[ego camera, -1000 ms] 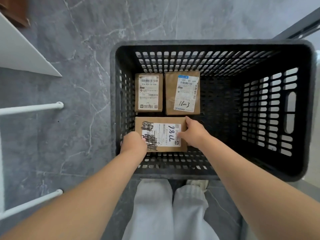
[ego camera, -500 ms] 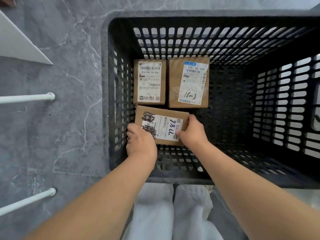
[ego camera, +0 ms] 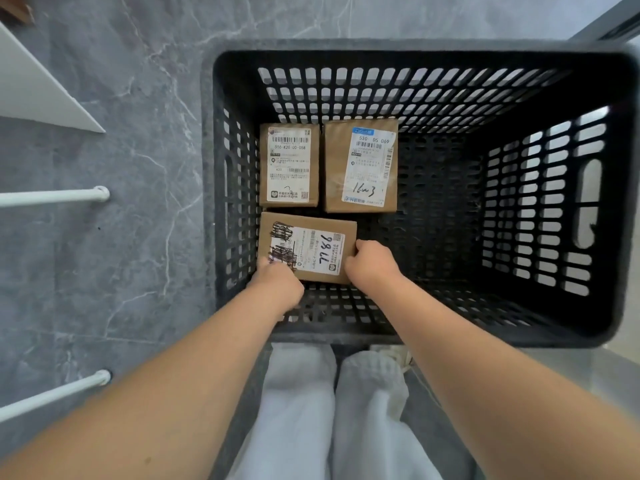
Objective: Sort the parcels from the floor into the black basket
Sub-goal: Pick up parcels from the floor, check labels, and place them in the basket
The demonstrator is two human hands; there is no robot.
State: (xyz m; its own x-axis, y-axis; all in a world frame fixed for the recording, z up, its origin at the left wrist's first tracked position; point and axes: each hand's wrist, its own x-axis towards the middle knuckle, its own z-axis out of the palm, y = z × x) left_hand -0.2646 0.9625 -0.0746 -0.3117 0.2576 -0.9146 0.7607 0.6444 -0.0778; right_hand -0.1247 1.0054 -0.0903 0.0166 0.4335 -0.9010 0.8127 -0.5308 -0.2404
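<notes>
The black basket (ego camera: 381, 46) stands on the grey floor in front of me. Three brown cardboard parcels lie flat on its bottom. A small parcel (ego camera: 289, 164) and a taller parcel marked "16w3" (ego camera: 360, 166) sit side by side at the back left. A third parcel with a scribbled label (ego camera: 311, 247) lies just in front of them, near the left wall. My left hand (ego camera: 277, 285) grips its near left corner and my right hand (ego camera: 370, 263) grips its right end.
The right half of the basket floor (ego camera: 443, 244) is bare mesh. White rails (ego camera: 52, 195) and a white panel (ego camera: 38, 95) stand to the left on the marble floor (ego camera: 138, 202). My legs in light trousers (ego camera: 332, 410) are just behind the basket.
Both hands have lowered the scribbled-label parcel to the basket bottom and pushed it slightly left, close behind the two back parcels. My head has shifted, so the basket sits differently in view.
</notes>
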